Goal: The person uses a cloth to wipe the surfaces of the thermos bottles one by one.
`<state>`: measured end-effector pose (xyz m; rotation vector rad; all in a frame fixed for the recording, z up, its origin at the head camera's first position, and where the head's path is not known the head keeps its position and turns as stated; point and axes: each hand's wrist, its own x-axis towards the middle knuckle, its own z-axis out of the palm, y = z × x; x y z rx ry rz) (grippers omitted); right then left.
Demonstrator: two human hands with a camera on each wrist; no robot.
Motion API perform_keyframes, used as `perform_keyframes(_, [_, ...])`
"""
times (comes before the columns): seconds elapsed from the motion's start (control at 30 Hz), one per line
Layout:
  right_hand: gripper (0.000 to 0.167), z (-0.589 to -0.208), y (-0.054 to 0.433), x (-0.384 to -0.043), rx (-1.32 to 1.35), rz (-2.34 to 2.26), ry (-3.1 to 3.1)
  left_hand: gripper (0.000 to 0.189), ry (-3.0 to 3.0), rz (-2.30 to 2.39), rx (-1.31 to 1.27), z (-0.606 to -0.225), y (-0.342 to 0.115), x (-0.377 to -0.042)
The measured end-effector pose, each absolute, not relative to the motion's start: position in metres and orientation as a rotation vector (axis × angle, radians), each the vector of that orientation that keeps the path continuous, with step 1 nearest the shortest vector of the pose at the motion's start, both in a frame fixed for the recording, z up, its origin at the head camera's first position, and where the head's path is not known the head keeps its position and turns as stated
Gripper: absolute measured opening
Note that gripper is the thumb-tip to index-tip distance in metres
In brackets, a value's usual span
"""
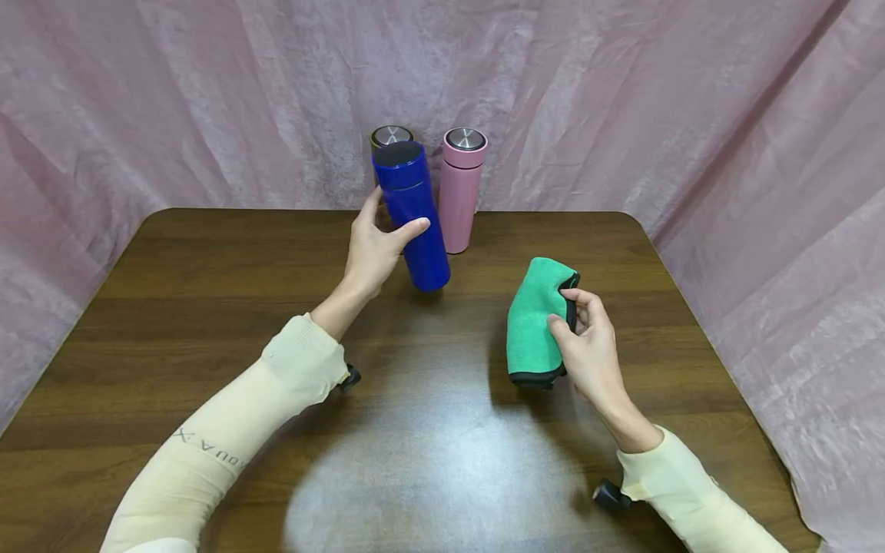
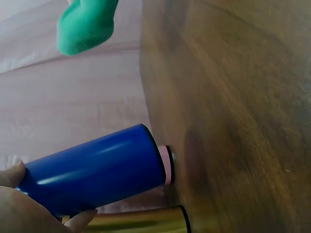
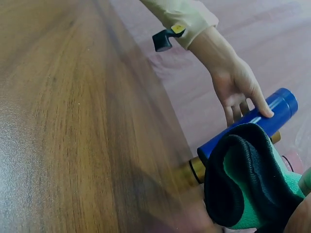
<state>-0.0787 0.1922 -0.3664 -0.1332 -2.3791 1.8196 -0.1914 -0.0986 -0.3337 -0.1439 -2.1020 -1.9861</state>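
My left hand (image 1: pixel 374 250) grips a blue bottle (image 1: pixel 413 223) around its middle, thumb on the near side. The bottle leans a little, and the left wrist view shows its base raised above the wooden table. In my right hand (image 1: pixel 591 347) a folded green cloth (image 1: pixel 535 319) with black edging is pinched between thumb and fingers. Seen from the right wrist, the cloth (image 3: pixel 291 182) shows its folded layers and partly covers the blue bottle (image 3: pixel 262 116). A pink bottle (image 1: pixel 459 196) stands upright just behind the blue one.
A gold bottle (image 2: pixel 141 221) stands at the table's back edge, mostly hidden behind the blue one in the head view. The brown wooden table (image 1: pixel 415 468) reaches back to a pink curtain (image 1: pixel 290 100), which also hangs along both sides.
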Motion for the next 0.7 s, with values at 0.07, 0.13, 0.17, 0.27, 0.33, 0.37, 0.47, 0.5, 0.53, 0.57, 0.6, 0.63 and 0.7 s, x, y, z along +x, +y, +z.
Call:
perform_keyframes(0.07, [0.042,-0.367,0.193,-0.078,-0.150,1.824,-2.375,0.076,-2.133,-1.943,-0.150,-0.335,-0.095,-0.196])
perform_keyframes(0.13, [0.042,-0.367,0.194,-0.077,-0.163,1.827,-2.377,0.077,-2.160,-1.916,-0.147,-0.337,-0.093,-0.200])
perform_keyframes(0.17, [0.042,-0.367,0.195,-0.077,-0.168,1.831,-2.376,0.078,-2.178,-1.901,-0.141,-0.338,-0.091,-0.202])
perform_keyframes(0.27, [0.042,-0.368,0.195,-0.076,-0.176,1.839,-2.375,0.079,-2.227,-1.856,-0.119,-0.340,-0.089,-0.207])
perform_keyframes(0.33, [0.041,-0.369,0.196,-0.075,-0.179,1.841,-2.372,0.080,-2.261,-1.820,-0.108,-0.342,-0.087,-0.210])
perform_keyframes(0.37, [0.041,-0.369,0.196,-0.075,-0.182,1.842,-2.369,0.080,-2.278,-1.798,-0.107,-0.343,-0.087,-0.212])
perform_keyframes(0.47, [0.042,-0.369,0.197,-0.075,-0.193,1.844,-2.363,0.081,-2.310,-1.748,-0.113,-0.345,-0.086,-0.215])
perform_keyframes(0.5, [0.042,-0.369,0.198,-0.075,-0.198,1.845,-2.360,0.080,-2.314,-1.736,-0.117,-0.346,-0.086,-0.216])
perform_keyframes(0.53, [0.042,-0.369,0.198,-0.075,-0.202,1.848,-2.357,0.080,-2.316,-1.731,-0.121,-0.347,-0.086,-0.216])
perform_keyframes(0.57, [0.042,-0.369,0.199,-0.075,-0.206,1.850,-2.353,0.080,-2.321,-1.723,-0.121,-0.347,-0.086,-0.217])
perform_keyframes(0.6, [0.042,-0.369,0.200,-0.075,-0.207,1.854,-2.348,0.080,-2.322,-1.718,-0.120,-0.348,-0.086,-0.217])
perform_keyframes(0.63, [0.042,-0.368,0.201,-0.075,-0.207,1.859,-2.341,0.080,-2.324,-1.712,-0.118,-0.349,-0.086,-0.217])
perform_keyframes(0.7, [0.042,-0.367,0.202,-0.076,-0.206,1.867,-2.325,0.079,-2.332,-1.698,-0.113,-0.351,-0.086,-0.218])
